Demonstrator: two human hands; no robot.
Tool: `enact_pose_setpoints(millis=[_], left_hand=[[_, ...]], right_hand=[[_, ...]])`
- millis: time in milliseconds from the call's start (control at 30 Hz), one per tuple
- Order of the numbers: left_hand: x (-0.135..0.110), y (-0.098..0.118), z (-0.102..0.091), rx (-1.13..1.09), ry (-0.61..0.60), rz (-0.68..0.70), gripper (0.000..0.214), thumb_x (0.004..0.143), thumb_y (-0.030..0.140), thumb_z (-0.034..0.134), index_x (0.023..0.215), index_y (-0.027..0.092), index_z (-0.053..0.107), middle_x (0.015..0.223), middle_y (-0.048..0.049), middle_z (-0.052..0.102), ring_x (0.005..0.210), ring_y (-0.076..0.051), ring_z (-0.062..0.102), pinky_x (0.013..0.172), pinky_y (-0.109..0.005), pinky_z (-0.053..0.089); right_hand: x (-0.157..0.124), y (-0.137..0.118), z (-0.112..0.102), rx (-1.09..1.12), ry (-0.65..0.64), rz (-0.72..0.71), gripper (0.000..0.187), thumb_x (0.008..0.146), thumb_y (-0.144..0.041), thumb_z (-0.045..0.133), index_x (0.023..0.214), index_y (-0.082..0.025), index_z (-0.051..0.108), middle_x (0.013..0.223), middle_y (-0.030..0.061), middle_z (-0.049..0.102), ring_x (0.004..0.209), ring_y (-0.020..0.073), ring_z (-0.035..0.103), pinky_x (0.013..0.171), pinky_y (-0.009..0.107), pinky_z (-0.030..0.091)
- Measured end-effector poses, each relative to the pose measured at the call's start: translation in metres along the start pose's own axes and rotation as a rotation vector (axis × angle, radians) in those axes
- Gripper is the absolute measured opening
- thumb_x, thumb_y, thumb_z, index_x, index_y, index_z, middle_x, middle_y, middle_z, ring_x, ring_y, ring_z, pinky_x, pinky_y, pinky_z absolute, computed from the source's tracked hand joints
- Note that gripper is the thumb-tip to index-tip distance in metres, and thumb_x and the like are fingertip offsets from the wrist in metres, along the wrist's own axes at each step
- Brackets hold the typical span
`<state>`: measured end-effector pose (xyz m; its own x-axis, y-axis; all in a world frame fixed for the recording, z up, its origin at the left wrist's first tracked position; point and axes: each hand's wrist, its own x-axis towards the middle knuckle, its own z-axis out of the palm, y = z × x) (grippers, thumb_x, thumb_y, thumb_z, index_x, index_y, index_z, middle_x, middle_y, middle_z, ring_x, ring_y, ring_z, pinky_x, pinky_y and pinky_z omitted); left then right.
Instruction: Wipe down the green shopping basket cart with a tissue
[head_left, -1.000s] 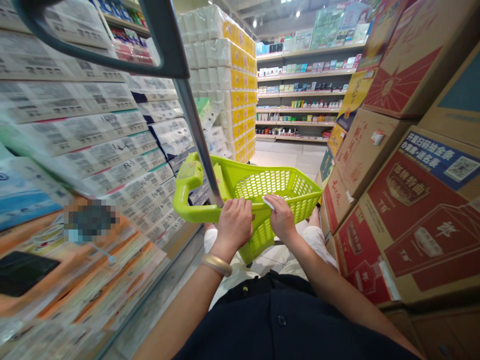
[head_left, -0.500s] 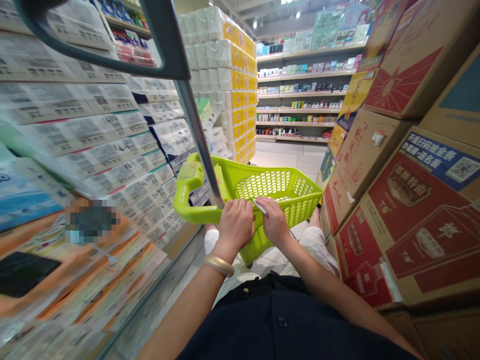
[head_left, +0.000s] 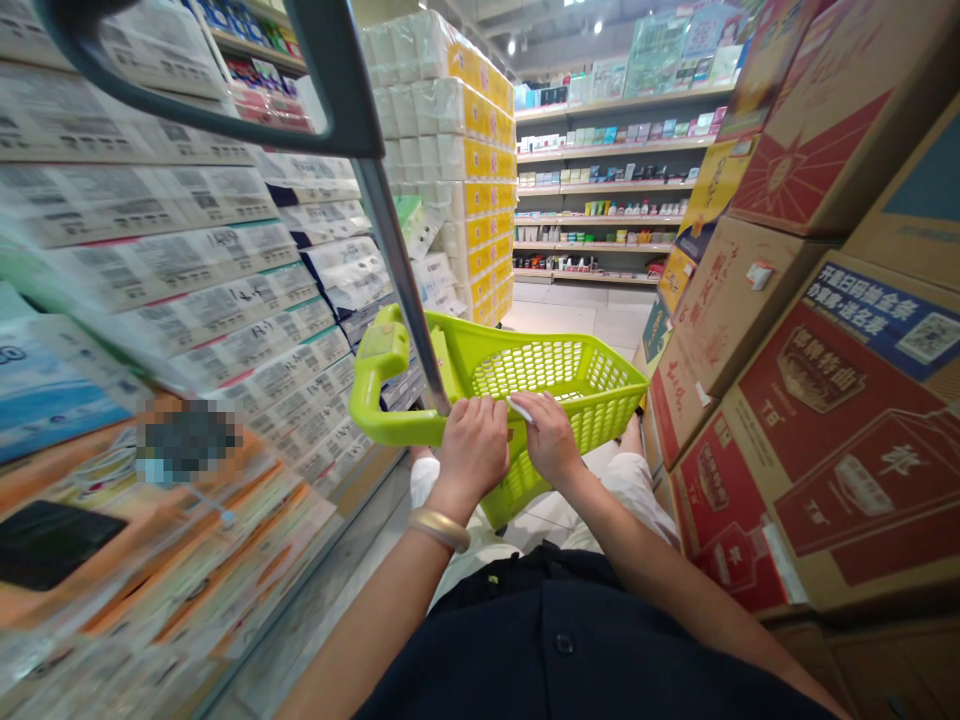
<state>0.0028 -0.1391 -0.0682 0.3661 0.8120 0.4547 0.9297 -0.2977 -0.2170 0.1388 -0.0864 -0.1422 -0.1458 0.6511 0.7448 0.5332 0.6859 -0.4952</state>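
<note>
A lime-green rolling shopping basket (head_left: pixel 525 335) is right in front of my body, with a mesh-like perforated wall and no goods visible in it. Its metal pull rod (head_left: pixel 405 265) rises toward the upper left, ending in a dark grey loop handle (head_left: pixel 225 135). My left hand (head_left: pixel 474 450), a gold bangle (head_left: pixel 439 530) on its wrist, is closed over the basket's near rim beside the foot of the rod. Just right of it, my right hand (head_left: pixel 553 438) is closed on the same rim. A small white thing (head_left: pixel 517 408) shows at its fingers; I cannot tell what it is.
Stacked tissue packs (head_left: pixel 187 255) line the left side, with a dark phone-like slab (head_left: pixel 56 545) on lower packs. Tall yellow-and-white paper bundles (head_left: pixel 484 190) stand ahead. Cartons (head_left: pixel 847 400) rise close on the right. Stocked shelves (head_left: pixel 600 190) stand beyond the tiled floor (head_left: pixel 592 320).
</note>
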Motion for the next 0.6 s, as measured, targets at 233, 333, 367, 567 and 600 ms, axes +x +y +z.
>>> enact_pose_setpoints(millis=[233, 333, 367, 567, 600], left_hand=[[0.0008, 0.0008, 0.0009, -0.012, 0.004, -0.016, 0.018, 0.082, 0.018, 0.049, 0.097, 0.014, 0.058, 0.087, -0.0119, 0.059, 0.087, -0.028, 0.052, 0.081, -0.042, 0.036], [0.001, 0.0006, 0.0014, -0.021, -0.005, -0.011, 0.021, 0.081, 0.017, 0.048, 0.1, 0.014, 0.058, 0.088, -0.0121, 0.059, 0.087, -0.028, 0.052, 0.081, -0.043, 0.036], [0.001, 0.0005, 0.0014, -0.018, -0.009, -0.008, 0.02, 0.081, 0.017, 0.049, 0.098, 0.014, 0.058, 0.088, -0.0122, 0.059, 0.087, -0.028, 0.052, 0.081, -0.043, 0.036], [0.0017, 0.0011, 0.0013, 0.008, -0.001, -0.015, 0.015, 0.082, 0.019, 0.049, 0.094, 0.015, 0.058, 0.086, -0.0119, 0.059, 0.087, -0.029, 0.052, 0.081, -0.043, 0.037], [0.0018, 0.0013, 0.0013, 0.01, 0.002, -0.015, 0.016, 0.083, 0.019, 0.049, 0.095, 0.015, 0.058, 0.086, -0.0117, 0.059, 0.087, -0.029, 0.053, 0.081, -0.042, 0.037]], right_hand=[[0.002, 0.0019, -0.0004, 0.03, 0.026, 0.003, 0.041, 0.087, -0.007, 0.04, 0.114, -0.023, 0.067, 0.115, 0.0075, 0.071, 0.112, 0.0207, 0.063, 0.108, 0.044, 0.042], [0.0029, 0.0001, 0.0013, 0.035, -0.004, -0.046, 0.042, 0.087, -0.007, 0.04, 0.116, -0.022, 0.066, 0.116, 0.0081, 0.07, 0.113, 0.021, 0.062, 0.108, 0.045, 0.042], [0.0028, 0.0015, 0.0009, 0.02, 0.005, -0.026, 0.042, 0.087, -0.007, 0.04, 0.115, -0.022, 0.067, 0.115, 0.0083, 0.071, 0.112, 0.0214, 0.063, 0.108, 0.045, 0.042], [0.0017, 0.0051, -0.0006, -0.001, 0.021, 0.04, 0.039, 0.088, -0.008, 0.04, 0.112, -0.023, 0.068, 0.114, 0.0075, 0.071, 0.112, 0.0217, 0.063, 0.108, 0.046, 0.041], [0.0016, 0.004, -0.0002, 0.014, 0.01, 0.014, 0.039, 0.089, -0.008, 0.04, 0.113, -0.023, 0.067, 0.115, 0.0073, 0.071, 0.113, 0.0211, 0.062, 0.108, 0.045, 0.041]])
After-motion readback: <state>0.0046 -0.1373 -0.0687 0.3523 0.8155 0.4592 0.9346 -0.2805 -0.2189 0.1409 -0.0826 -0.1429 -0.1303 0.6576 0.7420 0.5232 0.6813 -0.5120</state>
